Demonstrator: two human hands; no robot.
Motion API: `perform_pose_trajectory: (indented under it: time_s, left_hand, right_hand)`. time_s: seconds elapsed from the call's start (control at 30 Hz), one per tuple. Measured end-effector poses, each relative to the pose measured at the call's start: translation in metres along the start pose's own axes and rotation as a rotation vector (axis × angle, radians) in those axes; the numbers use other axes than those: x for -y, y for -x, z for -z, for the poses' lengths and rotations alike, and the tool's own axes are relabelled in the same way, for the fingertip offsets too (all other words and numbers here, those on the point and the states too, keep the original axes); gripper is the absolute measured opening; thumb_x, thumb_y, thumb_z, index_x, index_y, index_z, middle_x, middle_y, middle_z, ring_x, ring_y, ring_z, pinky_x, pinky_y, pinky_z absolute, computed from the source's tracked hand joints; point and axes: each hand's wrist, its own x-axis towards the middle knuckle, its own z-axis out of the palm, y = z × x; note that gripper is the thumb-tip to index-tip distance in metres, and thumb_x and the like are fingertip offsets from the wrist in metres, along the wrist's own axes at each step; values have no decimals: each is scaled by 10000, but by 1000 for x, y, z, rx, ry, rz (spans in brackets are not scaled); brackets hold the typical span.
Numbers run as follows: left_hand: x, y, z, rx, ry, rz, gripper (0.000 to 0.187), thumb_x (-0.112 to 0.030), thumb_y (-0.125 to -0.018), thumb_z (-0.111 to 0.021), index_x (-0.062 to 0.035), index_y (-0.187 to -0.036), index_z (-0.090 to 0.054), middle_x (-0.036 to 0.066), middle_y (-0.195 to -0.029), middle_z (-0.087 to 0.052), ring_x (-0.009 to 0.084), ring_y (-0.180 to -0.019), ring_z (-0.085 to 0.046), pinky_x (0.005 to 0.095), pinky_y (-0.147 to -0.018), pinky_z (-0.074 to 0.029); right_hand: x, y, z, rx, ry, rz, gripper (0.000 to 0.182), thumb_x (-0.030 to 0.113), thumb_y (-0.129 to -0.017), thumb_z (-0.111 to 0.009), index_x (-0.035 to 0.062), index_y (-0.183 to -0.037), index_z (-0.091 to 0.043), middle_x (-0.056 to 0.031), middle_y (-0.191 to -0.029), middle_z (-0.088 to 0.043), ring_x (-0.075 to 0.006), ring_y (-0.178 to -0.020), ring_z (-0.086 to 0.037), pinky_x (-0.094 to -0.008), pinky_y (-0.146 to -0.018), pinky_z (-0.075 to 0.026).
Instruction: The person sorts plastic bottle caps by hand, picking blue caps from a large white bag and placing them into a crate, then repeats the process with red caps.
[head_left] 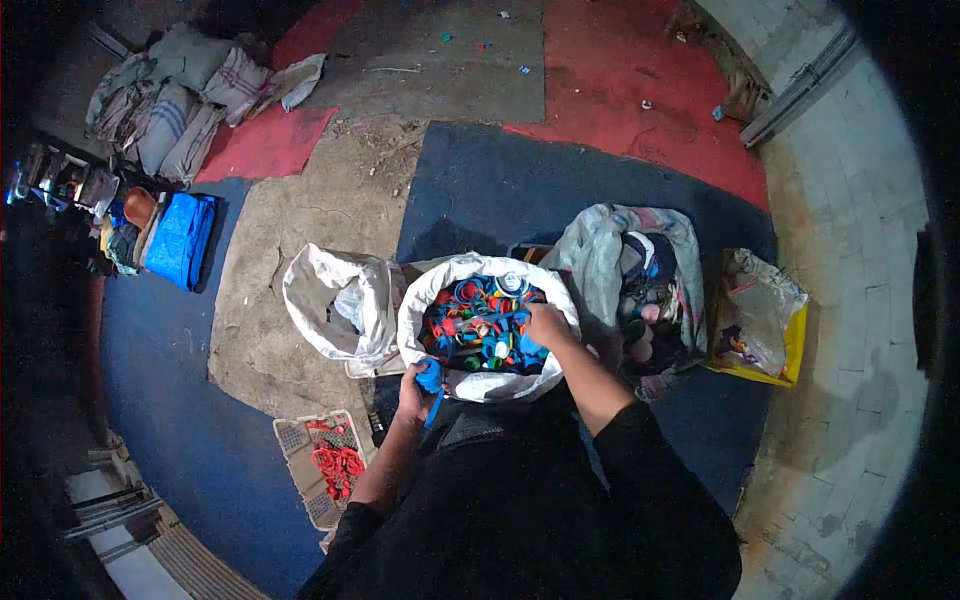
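In front of me a white sack (415,318) with a rolled rim is full of small plastic caps and rings (480,312), mostly blue and red, with some green, yellow and white. At its near left rim my left hand (410,396) is closed around a bundle of blue plastic strips (430,378), one end dangling down. Over the right part of the pile, my right hand (546,325) has its fingers curled in among blue pieces. Its fingertips are partly hidden, so what they grip cannot be made out.
Left stands a white sack (335,300) with clear plastic inside; below it, a crate (295,455) holds red plastic strips. To the right are a grey sack (585,260) of mixed items and a yellow container (795,345) beside the wall. Stuffed sacks (180,110) lie far left.
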Motion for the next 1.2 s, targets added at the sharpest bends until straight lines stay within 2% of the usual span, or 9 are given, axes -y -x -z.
perform_pose_trajectory:
  time_s: [0.3,0.53,0.63,0.73,0.87,0.9,1.0,1.13,1.2]
  left_hand:
    - [-4,3,5,4,28,-19,371,-295,-822,-574,-53,-1102,-604,106,-981,-635,248,-793,-606,393,-654,-523]
    - [-5,7,-1,20,42,-14,354,-288,-821,-582,-54,-1085,-613,110,-965,-636,243,-784,-603,387,-646,-520]
    - [-9,12,-8,9,41,-43,350,-293,-825,-586,-55,-1080,-614,109,-934,-633,249,-784,-605,387,-639,-515]
    - [-10,10,-2,9,103,-18,337,-248,-812,-601,-54,-1088,-591,132,-1063,-653,255,-858,-610,367,-648,-501]
    - [-7,9,2,9,156,-9,327,-244,-811,-609,-59,-1080,-594,129,-1072,-657,244,-851,-612,359,-638,-501]
    - [-7,9,1,15,159,-21,327,-243,-810,-612,-61,-1080,-594,128,-1071,-658,241,-849,-612,358,-635,-499]
    - [-6,8,-1,51,175,-37,328,-243,-807,-621,-65,-1081,-594,125,-1068,-658,231,-841,-612,353,-631,-495]
    - [-6,7,-9,-5,133,-35,356,-305,-813,-607,-65,-1075,-620,79,-923,-643,210,-767,-582,368,-631,-497]
    - [-7,6,-13,38,171,-28,359,-309,-813,-608,-70,-1081,-619,77,-956,-649,210,-781,-585,372,-641,-504]
  right_hand:
    - [4,13,11,-26,97,124,391,276,-764,-799,142,-1122,-720,-139,-1090,-666,-330,-970,-673,-465,-817,-548]
    - [2,27,16,-94,66,169,328,226,-776,-794,83,-1065,-732,-191,-1268,-558,-347,-988,-663,-441,-845,-557]
    - [11,36,24,-304,-32,302,307,187,-778,-785,54,-1045,-709,-152,-1165,-562,-337,-968,-660,-455,-788,-562]
    - [25,42,37,-399,-64,318,314,188,-782,-783,30,-1034,-683,-137,-1131,-567,-344,-988,-647,-454,-795,-553]
    - [27,40,24,-284,-550,-30,259,168,-802,-787,33,-995,-680,-156,-1056,-672,-320,-1012,-656,-397,-827,-521]
    - [27,39,21,-178,-955,-184,195,131,-810,-784,29,-945,-687,-146,-1000,-691,-303,-994,-664,-371,-850,-506]
    - [17,46,21,-367,-671,260,152,93,-799,-783,27,-899,-690,-136,-1009,-682,-291,-1009,-658,-370,-856,-508]
    - [46,77,62,-322,-531,352,150,67,-771,-788,31,-869,-681,-157,-1212,-603,-307,-1074,-634,-399,-903,-511]
    - [51,83,69,-317,-494,377,149,58,-760,-787,32,-852,-672,-165,-1321,-561,-327,-1132,-611,-410,-932,-505]
